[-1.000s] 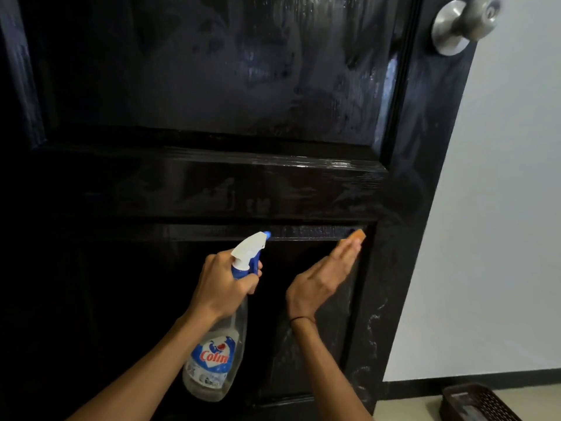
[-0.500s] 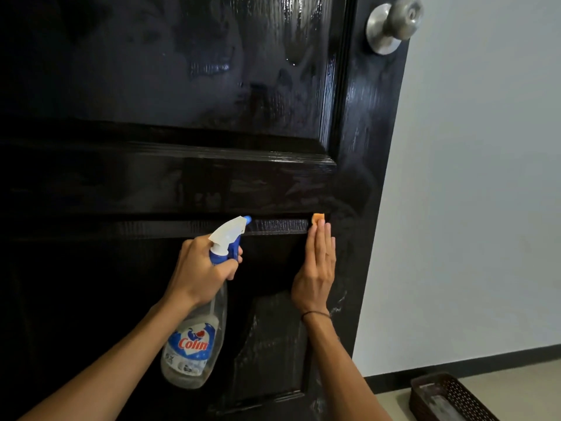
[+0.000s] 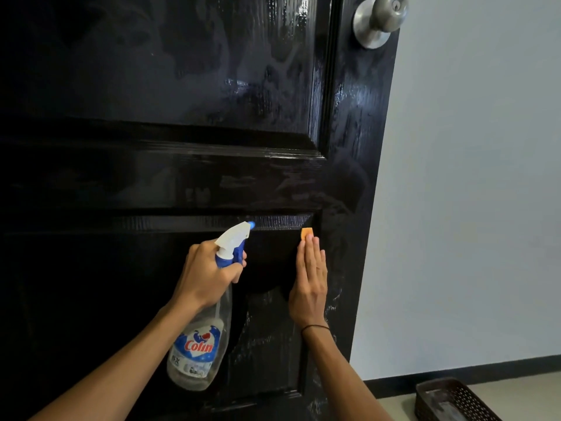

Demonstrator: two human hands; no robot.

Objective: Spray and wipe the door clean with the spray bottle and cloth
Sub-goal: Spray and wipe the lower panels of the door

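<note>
- Where the frame is darkest, across its left and centre, you face the black panelled door [image 3: 188, 86], glossy with smeared wet streaks on the upper panel and beside your right hand.
- At the right of the frame, a pale wall [image 3: 473, 208] runs down to a dark skirting strip.
- In the lower right corner, a dark perforated basket [image 3: 455, 399] sits on the floor.
- At the upper right, a round metal knob [image 3: 379, 18] sticks out of the door.
- Low in the centre, your left hand [image 3: 206, 278] grips the neck of the clear spray bottle [image 3: 197, 350], nozzle aimed at the door.
- Just right of it, your right hand [image 3: 309, 284] presses flat, fingers straight, on the lower panel.
- Smallest, an orange cloth [image 3: 306, 232] peeks out above those fingertips, pinned against the door.
</note>
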